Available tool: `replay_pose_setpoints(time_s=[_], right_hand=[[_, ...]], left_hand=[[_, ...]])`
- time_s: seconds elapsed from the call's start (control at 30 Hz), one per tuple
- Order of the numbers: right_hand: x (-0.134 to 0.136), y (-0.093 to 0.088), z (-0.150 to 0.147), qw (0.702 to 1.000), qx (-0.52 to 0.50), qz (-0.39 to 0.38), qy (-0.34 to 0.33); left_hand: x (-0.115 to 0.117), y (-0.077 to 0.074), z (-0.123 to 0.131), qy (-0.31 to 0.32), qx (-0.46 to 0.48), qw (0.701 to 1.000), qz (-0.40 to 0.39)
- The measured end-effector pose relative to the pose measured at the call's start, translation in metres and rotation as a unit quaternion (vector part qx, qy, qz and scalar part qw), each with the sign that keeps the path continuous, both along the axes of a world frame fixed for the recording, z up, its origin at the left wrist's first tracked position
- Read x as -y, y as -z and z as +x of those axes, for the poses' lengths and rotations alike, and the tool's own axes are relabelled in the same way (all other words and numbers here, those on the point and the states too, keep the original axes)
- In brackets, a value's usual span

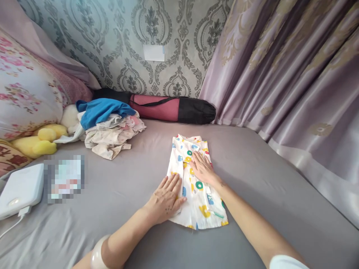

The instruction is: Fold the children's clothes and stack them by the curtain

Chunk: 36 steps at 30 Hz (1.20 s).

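Note:
A white shirt (193,201) with blue, yellow, green and red prints lies on the grey bed sheet, its sides folded inward and its collar toward the wall. My left hand (166,198) rests flat on the shirt's left side, fingers stretched out, with part of the palm past the fabric's edge. Across the upper right part of the shirt, my right hand (202,168) lies with its fingers extended and pressed to the cloth. Neither hand grips anything. Both hide small parts of the print beneath them.
A pile of clothes (109,125) with a blue garment on top sits at the back left. Behind it, a red and black rolled bag (168,108) lies along the wall. A white power bank (24,188) with a cable, yellow plush toys (36,142) and purple curtains (280,74) flank the bed.

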State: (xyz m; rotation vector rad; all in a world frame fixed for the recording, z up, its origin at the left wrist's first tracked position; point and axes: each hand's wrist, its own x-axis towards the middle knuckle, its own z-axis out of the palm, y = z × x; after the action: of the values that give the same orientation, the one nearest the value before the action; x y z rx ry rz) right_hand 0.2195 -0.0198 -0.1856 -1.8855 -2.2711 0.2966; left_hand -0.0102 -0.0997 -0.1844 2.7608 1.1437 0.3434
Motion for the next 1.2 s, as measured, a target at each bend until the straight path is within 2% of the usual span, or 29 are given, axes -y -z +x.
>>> replay_pose_setpoints(time_s=[0.07,0.13,0.27,0.33,0.47,0.53,0.63,0.73,0.83,1.0,1.2], right_hand=[[0.007,-0.007,0.002,0.999,-0.030,-0.022,-0.002],[0.021,-0.019,0.006,0.998,-0.059,-0.018,0.002],[0.073,-0.034,0.010,0.998,-0.060,0.019,-0.032],[0.099,-0.032,0.008,0.998,-0.038,0.027,-0.041],[0.124,-0.022,0.003,0.997,-0.004,-0.027,-0.070],[0.127,-0.022,0.004,0.996,-0.013,-0.049,-0.080],[0.134,-0.029,0.011,0.994,-0.049,-0.057,-0.075],[0.153,-0.039,0.025,0.994,-0.074,-0.049,-0.061],[0.179,-0.046,0.041,0.995,-0.073,-0.039,-0.055],[0.210,-0.043,0.064,0.998,-0.054,-0.022,-0.038],[0.211,-0.031,0.071,0.993,-0.071,0.042,-0.090]], left_hand=[[-0.002,-0.002,-0.002,-0.014,0.004,1.000,-0.021],[-0.006,-0.007,-0.005,-0.059,0.031,0.998,-0.017],[-0.013,-0.015,-0.008,-0.172,0.092,0.980,0.038],[-0.012,-0.013,-0.006,-0.147,0.072,0.986,0.038],[-0.006,-0.003,0.002,-0.017,-0.019,1.000,-0.013],[-0.005,-0.004,0.002,-0.009,-0.038,0.999,-0.027],[-0.003,-0.016,-0.005,-0.002,-0.031,0.999,-0.042],[0.005,-0.032,-0.021,0.024,-0.015,0.997,-0.069],[0.018,-0.042,-0.041,0.056,0.002,0.994,-0.097],[0.037,-0.044,-0.060,0.055,0.021,0.992,-0.115],[0.039,-0.044,-0.061,0.075,0.033,0.992,-0.094]])
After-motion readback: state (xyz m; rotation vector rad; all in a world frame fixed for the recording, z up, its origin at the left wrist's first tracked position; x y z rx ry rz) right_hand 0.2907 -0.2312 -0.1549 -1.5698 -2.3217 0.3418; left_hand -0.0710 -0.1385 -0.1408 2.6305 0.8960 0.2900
